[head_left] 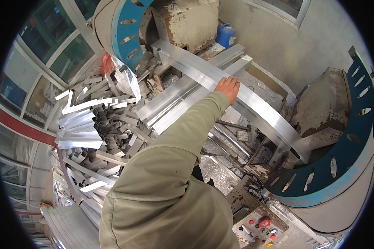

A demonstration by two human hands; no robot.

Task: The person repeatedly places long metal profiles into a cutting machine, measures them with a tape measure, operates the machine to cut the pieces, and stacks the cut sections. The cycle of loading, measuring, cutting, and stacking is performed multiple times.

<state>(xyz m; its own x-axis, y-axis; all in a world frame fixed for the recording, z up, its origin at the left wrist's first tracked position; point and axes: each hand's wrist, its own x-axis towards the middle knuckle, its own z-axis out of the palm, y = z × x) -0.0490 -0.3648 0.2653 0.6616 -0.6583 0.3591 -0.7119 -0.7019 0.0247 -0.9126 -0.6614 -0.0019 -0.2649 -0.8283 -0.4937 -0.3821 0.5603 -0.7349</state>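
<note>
A long silver aluminium profile (187,64) spans between the two blue-rimmed machine heads. My left hand (228,89) grips it near its middle, fingers pressed together over its top and my arm in an olive sleeve. Under it, crossing at an angle, lie two more aluminium profiles (176,97). At the lower edge, only a small part of my right hand (258,242) shows beside the control panel (253,228) with its red buttons. The fingers of that hand are mostly out of sight.
A large heap of aluminium offcuts (108,133) lies at the left. Blue slotted saw guards stand at the upper left (122,35) and right (340,170). A blue jug (225,36) stands by the back wall. Metal rods (230,141) lie below the profile.
</note>
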